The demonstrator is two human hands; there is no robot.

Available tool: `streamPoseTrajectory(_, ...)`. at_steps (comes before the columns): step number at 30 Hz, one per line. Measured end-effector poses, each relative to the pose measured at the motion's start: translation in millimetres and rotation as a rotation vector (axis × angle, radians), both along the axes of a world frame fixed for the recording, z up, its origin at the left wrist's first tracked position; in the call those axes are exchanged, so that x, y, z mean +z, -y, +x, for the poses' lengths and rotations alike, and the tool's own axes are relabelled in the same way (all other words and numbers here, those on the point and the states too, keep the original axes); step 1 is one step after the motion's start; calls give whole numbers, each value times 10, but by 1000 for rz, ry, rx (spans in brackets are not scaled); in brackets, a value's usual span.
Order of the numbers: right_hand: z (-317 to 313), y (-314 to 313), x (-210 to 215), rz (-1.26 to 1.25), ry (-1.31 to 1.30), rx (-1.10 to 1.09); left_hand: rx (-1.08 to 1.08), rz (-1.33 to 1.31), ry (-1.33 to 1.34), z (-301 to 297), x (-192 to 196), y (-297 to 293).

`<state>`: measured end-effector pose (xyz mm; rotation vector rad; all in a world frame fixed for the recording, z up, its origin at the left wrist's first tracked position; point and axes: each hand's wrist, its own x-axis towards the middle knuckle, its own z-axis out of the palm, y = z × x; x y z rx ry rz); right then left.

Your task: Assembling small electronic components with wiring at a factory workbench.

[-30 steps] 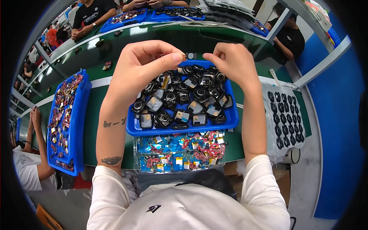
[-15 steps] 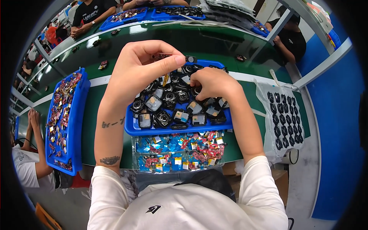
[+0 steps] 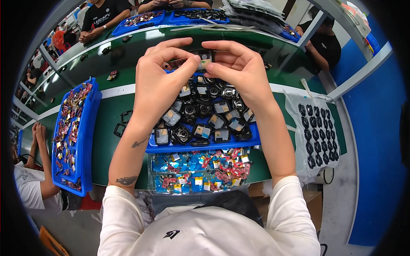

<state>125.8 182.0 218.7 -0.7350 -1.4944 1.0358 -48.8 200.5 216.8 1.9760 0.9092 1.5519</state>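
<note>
Here's the watch case (image 3: 206,64), up by the blue tray's (image 3: 171,149) far edge, your right hand (image 3: 241,72) pinching it between thumb and fingers! Your left hand (image 3: 160,72) pinches a red circuit board (image 3: 173,65), thumb tip at the case. Dark cases (image 3: 188,110) crowd the tray; loose parts (image 3: 228,167) lie nearside, a bin (image 3: 95,111) left, a white sheet (image 3: 294,103) right.

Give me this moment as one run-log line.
left hand: holding red circuit board | right hand: holding black square watch case | blue rectangular plastic tray: beneath hands, holding similar cases
</note>
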Motion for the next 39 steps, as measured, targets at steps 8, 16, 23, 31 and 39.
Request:
streamPoseTrajectory(8,-60,46,-18,50,49,-130,65,35,-23,20,-10,-2)
streamPoseTrajectory(16,-103,90,4,98,52,-148,-13,-134,112,36,22,46)
streamPoseTrajectory(23,-137,101,-34,155,51,-165,48,-98,74,54,25,106)
streamPoseTrajectory(31,-150,109,-39,143,-4,-288,144,150,-28,98,-41,99)
streamPoseTrajectory(39,-16,42,-2,-27,-213,-141,178,330,-99,66,37,126)
